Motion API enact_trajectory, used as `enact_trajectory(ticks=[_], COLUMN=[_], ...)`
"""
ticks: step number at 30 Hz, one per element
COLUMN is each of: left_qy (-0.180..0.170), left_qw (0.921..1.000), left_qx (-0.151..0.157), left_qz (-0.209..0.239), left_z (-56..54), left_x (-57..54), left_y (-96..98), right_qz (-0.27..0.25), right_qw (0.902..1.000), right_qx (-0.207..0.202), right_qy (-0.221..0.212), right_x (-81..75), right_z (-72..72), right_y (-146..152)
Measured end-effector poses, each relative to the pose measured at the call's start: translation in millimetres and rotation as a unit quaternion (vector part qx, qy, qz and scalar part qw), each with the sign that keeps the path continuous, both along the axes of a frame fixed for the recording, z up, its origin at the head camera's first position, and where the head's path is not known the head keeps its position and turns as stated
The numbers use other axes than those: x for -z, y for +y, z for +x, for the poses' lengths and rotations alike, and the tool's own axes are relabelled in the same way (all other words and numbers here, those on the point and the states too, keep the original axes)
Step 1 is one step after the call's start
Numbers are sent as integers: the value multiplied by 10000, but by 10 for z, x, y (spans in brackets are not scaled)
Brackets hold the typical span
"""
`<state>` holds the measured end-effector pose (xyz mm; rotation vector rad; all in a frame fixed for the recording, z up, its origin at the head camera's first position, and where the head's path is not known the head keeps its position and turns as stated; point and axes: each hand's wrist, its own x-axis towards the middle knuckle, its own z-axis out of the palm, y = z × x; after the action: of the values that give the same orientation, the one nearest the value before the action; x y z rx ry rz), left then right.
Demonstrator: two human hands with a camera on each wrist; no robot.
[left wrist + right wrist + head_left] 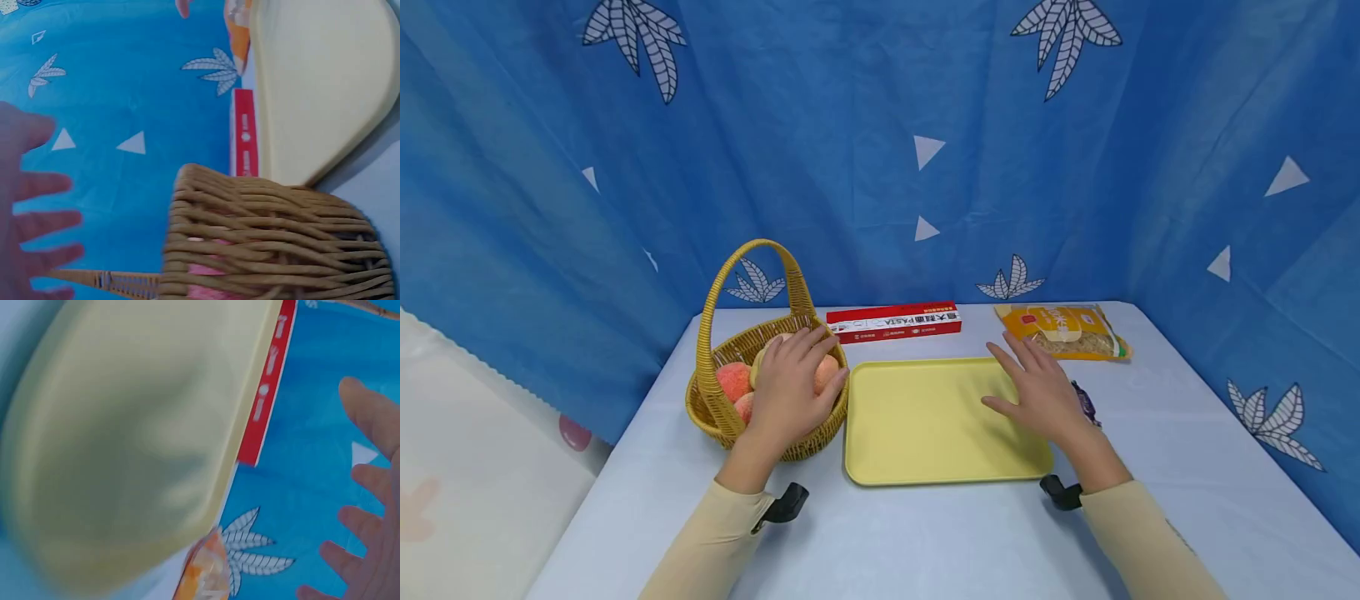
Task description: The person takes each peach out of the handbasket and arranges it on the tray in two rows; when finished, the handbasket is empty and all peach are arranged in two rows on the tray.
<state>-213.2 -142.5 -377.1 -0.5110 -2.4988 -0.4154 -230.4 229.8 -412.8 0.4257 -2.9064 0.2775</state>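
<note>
My left hand point(792, 387) is over the woven basket point(700, 408), its fingers spread and holding nothing. In the left wrist view these fingers point(47, 225) are fairly straight, apart from the basket's wicker side point(269, 231). Inside the basket lie several round, fuzzy, peach-like fruits point(733, 381) in pink and orange, plus something yellowish partly covered by the hand. Over the right part of a yellow tray point(917, 417) hovers my right hand point(1037, 392), fingers apart and nothing in them. The right wrist view shows its straight fingers point(365, 525) beside the tray point(125, 487).
Behind the tray lies a red and white pasta box point(895, 322). A yellow-orange bag of grain point(1067, 332) is at the back right. Partly hidden by the right hand is a small dark purple item point(1085, 403). A blue curtain point(850, 150) hangs behind the white table point(880, 542).
</note>
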Motion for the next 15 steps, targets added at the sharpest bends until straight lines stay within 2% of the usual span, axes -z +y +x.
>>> enact_trajectory(ticks=[3,6,8,10,13,15], left_qy=[833,1643,2231,2839,3622,3971], left_qw=[9935,9745,9547,9318,8960,8767], left_qx=[518,1108,1520,1797,1951,1854], left_qz=[573,1051,1255,1373,1671,1984], left_z=[25,69,98,131,176,199], left_x=[-63,-162,-245,-348,-513,-613], left_y=[-6,-9,-15,-24,-54,-87], right_qz=[-274,-567,-726,-874,-1014,-1112], right_qw=[9995,9980,9967,9952,9930,9912], right_qx=[-133,-261,-337,-431,-606,-721], right_qy=[23,88,117,129,76,5], right_x=[-15,-34,-50,-66,-98,-122], right_z=[-9,-13,-14,-24,-50,-69], right_y=[-76,-179,-262,-354,-495,-581])
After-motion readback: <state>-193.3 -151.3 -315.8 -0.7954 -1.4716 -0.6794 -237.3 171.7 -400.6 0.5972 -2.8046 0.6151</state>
